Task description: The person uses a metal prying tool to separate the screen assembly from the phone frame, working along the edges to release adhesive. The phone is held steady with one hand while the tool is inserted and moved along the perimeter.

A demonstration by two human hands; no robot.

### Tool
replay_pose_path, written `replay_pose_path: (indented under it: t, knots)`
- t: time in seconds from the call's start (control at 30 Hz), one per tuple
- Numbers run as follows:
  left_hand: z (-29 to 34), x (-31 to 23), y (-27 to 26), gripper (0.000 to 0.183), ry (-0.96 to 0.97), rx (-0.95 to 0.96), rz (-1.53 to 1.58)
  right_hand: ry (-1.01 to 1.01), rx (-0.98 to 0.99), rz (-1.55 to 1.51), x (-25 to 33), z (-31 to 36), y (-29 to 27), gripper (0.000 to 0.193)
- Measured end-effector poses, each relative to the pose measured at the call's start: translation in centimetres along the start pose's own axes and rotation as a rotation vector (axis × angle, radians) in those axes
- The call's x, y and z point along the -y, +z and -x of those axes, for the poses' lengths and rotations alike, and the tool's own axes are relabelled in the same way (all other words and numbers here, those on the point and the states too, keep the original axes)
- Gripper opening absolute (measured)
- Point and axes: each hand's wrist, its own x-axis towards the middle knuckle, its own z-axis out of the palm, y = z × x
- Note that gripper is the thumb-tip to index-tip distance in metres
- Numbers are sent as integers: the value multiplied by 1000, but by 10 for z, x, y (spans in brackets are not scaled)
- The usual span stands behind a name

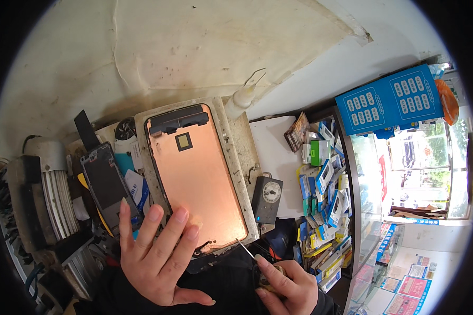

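Note:
A phone screen panel [202,176] lies copper-coloured back up on a beige work plate [240,173]. Black strips cross its far end, and a small dark-framed square sits below them. My left hand [160,257] is spread open, its fingertips over the panel's near left part. Black flex cable [209,245] shows at the near edge, beside those fingers. In my right hand [294,286] is a thin metal-tipped tool [246,249], its handle mostly hidden by the fingers. The tip reaches the panel's near right corner; whether it touches, I cannot tell.
A black phone frame [108,178] lies left of the plate, near a ribbed machine [60,194]. To the right is a black box with a dial [268,197]. A needle-tipped bottle [240,101] stands behind. Several small boxes [320,210] are piled farther right, below a blue carton [389,100].

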Motion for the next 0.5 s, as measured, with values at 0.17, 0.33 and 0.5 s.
replay_pose_path:
  t: [0.17,0.33,0.5]
  knots:
    - [1,0,0,107,-4,21,9,-10,5,-8,-2,1,1,53]
    - [1,-1,0,106,-12,21,8,-15,0,-14,-1,1,1,53]
    - [0,-1,-1,106,-9,27,3,-16,2,-14,-1,1,1,54]
